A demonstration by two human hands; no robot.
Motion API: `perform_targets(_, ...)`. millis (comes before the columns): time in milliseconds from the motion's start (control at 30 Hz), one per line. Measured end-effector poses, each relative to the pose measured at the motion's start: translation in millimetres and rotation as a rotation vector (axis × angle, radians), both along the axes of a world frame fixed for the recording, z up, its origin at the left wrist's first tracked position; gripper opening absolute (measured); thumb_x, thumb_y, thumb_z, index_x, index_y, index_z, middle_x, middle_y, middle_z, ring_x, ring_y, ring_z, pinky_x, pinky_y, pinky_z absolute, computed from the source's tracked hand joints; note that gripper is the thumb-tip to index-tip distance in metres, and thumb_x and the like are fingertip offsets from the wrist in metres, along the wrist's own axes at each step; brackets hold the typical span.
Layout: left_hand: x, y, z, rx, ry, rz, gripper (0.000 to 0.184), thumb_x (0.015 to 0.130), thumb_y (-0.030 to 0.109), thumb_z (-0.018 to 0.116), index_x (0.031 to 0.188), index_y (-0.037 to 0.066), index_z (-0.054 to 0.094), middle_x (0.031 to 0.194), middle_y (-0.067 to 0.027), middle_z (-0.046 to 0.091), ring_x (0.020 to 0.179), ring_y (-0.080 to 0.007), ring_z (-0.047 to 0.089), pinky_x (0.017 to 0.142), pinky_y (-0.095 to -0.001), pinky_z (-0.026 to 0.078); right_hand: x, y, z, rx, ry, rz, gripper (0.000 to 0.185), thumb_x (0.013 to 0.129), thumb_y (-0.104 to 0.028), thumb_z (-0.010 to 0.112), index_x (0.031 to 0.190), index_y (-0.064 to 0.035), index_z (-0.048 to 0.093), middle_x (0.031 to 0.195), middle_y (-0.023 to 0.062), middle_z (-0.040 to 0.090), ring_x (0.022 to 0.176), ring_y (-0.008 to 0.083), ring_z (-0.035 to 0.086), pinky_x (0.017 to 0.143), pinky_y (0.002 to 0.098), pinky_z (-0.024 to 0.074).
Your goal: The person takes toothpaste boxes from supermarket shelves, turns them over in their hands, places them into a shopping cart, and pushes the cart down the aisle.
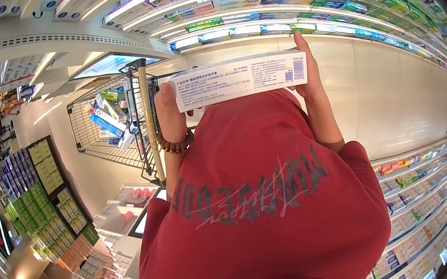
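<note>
A long white toothpaste box (pixel 238 82) with small printed text and a barcode at its right end is held level in front of my red shirt. My left hand (pixel 170 110), with a beaded bracelet at the wrist, grips the box's left end, thumb on the near side. At the other end my right hand (pixel 307 69) is closed on the box, one digit rising past its upper corner. The fingers under and behind the box are mostly hidden.
To the left stands a wire shopping cart (pixel 105 138) holding several boxes (pixel 105 123). Ahead are lit shelves (pixel 229 11) of boxed toothpaste. More stocked shelves (pixel 428 191) are at lower right, and stacked purple and green packs (pixel 31 204) stand far left.
</note>
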State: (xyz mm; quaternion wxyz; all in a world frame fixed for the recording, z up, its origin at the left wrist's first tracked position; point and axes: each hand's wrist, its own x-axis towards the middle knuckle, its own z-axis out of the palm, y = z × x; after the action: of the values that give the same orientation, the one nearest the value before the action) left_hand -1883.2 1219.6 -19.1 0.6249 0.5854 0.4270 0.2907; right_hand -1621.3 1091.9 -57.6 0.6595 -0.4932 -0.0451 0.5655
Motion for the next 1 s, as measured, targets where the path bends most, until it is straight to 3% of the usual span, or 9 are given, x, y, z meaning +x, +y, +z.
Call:
perform_targets(33, 1.3, -3.8, -0.7, -0.006, 0.002, 0.035, 0.074, 0.1, 0.064, 0.033, 0.092, -0.002, 0.065, 0.065, -0.0046, 0.061, 0.052, -0.01, 0.055, 0.045, -0.0239, 0.04, 3.5, 0.6, -4.4, 0.008, 0.026, 0.008, 0.067, 0.097, -0.063, 0.041, 0.058, -0.0109, 0.059, 0.047, 0.0008, 0.051, 0.029, 0.0113, 0.042, 0.026, 0.0244, 0.0276)
perform_targets(67, -4.5, -4.3, -8.0, -0.015, 0.008, 0.018, 0.067, 0.102, 0.058, 0.027, 0.106, 0.001, 0.061, 0.07, -0.0036, 0.062, 0.053, -0.0095, 0.055, 0.044, -0.0223, 0.037, 5.3, 3.2, -6.5, 0.016, 0.052, 0.017, 0.066, 0.097, -0.062, 0.042, 0.059, -0.0116, 0.059, 0.047, -0.0004, 0.05, 0.029, 0.0109, 0.043, 0.025, 0.024, 0.0267)
perform_targets(600, -55.8, 7.7, -14.5, -0.063, 0.048, 0.219, 0.062, 0.104, 0.053, 0.027, 0.099, 0.001, 0.061, 0.068, -0.0041, 0.062, 0.051, -0.0085, 0.054, 0.042, -0.0215, 0.037, -37.6, 59.4, -3.9, -0.089, -0.029, 0.159, 0.065, 0.096, -0.064, 0.042, 0.061, -0.0123, 0.059, 0.048, -0.0014, 0.05, 0.03, 0.0091, 0.042, 0.025, 0.0232, 0.0255)
perform_targets(833, -81.0, 31.5, -14.6, -0.001, 0.1, 0.21, 0.066, 0.102, 0.058, 0.028, 0.097, 0.003, 0.063, 0.062, -0.003, 0.06, 0.045, -0.007, 0.048, 0.041, -0.0211, 0.034, -55.4, 82.3, -3.0, -0.085, -0.041, 0.178, 0.064, 0.096, -0.065, 0.043, 0.065, -0.0118, 0.06, 0.049, -0.0004, 0.051, 0.031, 0.0099, 0.043, 0.026, 0.0244, 0.0266)
perform_targets(1000, -81.8, 44.5, -20.8, 0.042, -0.014, 0.171, 0.07, 0.101, 0.06, 0.034, 0.121, -0.002, 0.06, 0.097, -0.0066, 0.066, 0.082, -0.0102, 0.061, 0.07, -0.0235, 0.047, -57.5, 94.6, -2.0, -0.156, -0.121, 0.156, 0.063, 0.096, -0.065, 0.042, 0.08, -0.0082, 0.064, 0.052, 0.0005, 0.052, 0.032, 0.0096, 0.044, 0.027, 0.0245, 0.0268)
